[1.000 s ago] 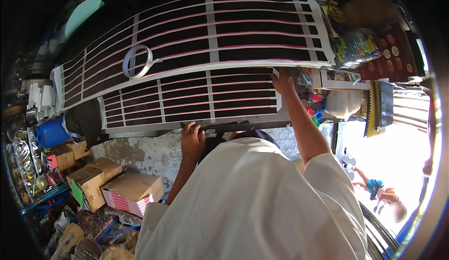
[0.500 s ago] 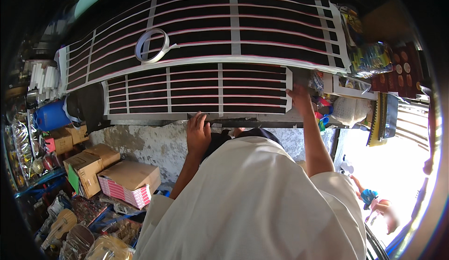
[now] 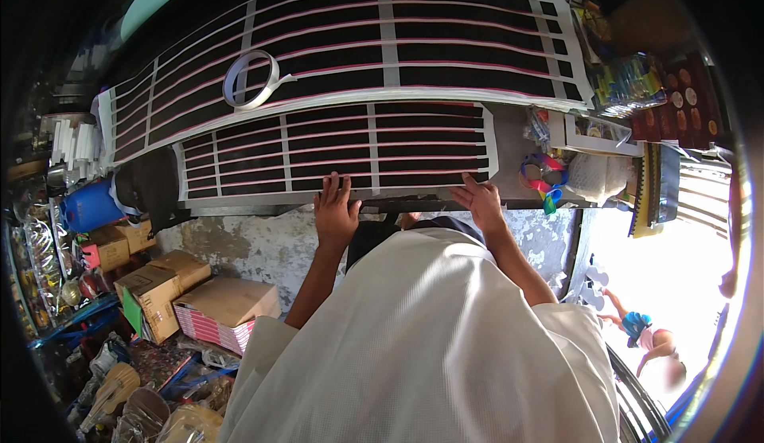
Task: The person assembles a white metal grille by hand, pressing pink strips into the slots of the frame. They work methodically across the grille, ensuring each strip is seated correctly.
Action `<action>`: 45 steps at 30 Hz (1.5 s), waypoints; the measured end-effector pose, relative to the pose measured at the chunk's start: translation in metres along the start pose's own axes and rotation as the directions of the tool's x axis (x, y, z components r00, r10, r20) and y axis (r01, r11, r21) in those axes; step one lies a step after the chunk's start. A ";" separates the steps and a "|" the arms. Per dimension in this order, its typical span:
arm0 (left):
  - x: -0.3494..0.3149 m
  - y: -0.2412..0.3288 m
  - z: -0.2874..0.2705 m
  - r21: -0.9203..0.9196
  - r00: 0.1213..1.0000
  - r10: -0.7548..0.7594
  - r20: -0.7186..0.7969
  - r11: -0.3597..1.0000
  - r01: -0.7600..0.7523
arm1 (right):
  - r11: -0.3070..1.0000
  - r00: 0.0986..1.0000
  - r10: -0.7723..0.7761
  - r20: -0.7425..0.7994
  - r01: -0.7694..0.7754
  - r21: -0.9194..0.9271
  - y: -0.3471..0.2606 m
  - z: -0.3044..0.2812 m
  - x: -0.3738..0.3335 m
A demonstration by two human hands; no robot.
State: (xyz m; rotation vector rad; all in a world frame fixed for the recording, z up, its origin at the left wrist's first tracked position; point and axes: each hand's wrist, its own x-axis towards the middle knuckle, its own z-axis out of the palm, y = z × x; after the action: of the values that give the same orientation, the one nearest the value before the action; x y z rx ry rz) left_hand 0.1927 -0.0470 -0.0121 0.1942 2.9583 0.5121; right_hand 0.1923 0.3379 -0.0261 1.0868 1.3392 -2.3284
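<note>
A dark panel crossed by white and red stripes [image 3: 330, 135] lies along the near edge of the work surface. Behind it, partly over its far side, lies a larger striped panel [image 3: 461, 25]. My left hand [image 3: 336, 210] rests with fingers spread on the smaller panel's near edge, left of its vertical white strip. Near the right end of that edge, my right hand [image 3: 480, 202] touches the panel, fingers apart and holding nothing. A roll of white tape [image 3: 275, 77] sits on the larger panel, its loose end pointing right.
Cardboard boxes [image 3: 227, 296] stand at lower left, near a blue container [image 3: 86, 206]. A multicoloured ribbon [image 3: 549, 176] and a white netted bundle [image 3: 598, 179] lie at the surface's right end. Wrapped goods crowd the lower left. Another person [image 3: 649, 335] is outside at lower right.
My right hand has moved from the smaller panel's right end to its near edge, leftward and closer to me. My left hand has shifted slightly right and farther onto the panel.
</note>
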 end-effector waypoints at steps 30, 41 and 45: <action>0.002 0.009 -0.008 0.132 0.988 -0.120 0.096 0.985 0.107 | 0.963 0.989 -0.107 -0.106 0.077 -0.258 -0.061 0.066 -0.049; 0.002 0.007 -0.007 0.139 0.989 -0.112 0.093 0.985 0.099 | 0.947 0.985 -0.145 -0.092 0.111 -0.300 -0.060 0.070 -0.051; 0.002 0.007 -0.006 0.152 0.986 -0.128 0.107 0.982 0.111 | 0.934 0.985 -0.148 -0.092 0.109 -0.340 -0.063 0.072 -0.052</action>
State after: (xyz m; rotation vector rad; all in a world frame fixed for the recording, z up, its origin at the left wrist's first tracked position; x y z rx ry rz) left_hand 0.1901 -0.0422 -0.0042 0.0571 2.8711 0.2607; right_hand 0.1600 0.3054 0.0732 1.0656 1.8197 -2.0400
